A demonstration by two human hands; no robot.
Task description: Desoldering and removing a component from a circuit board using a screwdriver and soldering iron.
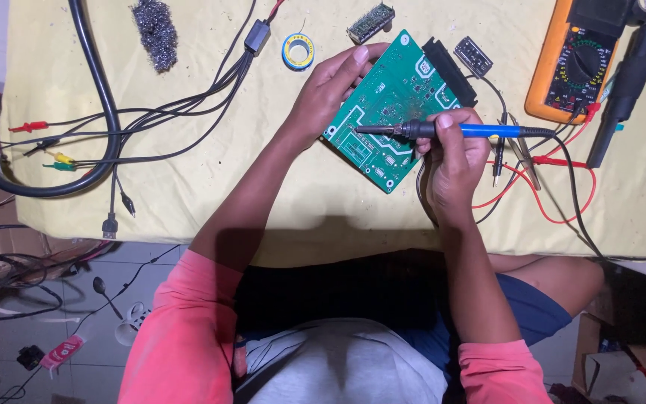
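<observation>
The right hand (pixel 454 153) gripped a blue soldering iron (pixel 443 131), its tip touching the green circuit board (pixel 390 112). The left hand (pixel 330 93) held the board's top edge with curled fingers. The board lay in the middle of the yellow tabletop (pixel 188 187), near a tape roll (pixel 297 51) and an orange multimeter (pixel 573 63).

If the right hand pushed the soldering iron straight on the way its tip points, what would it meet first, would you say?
The right hand aims the soldering iron leftward over the circuit board. Straight on, its tip would probably meet the left hand holding the board's edge, though height above the board is unclear.
</observation>
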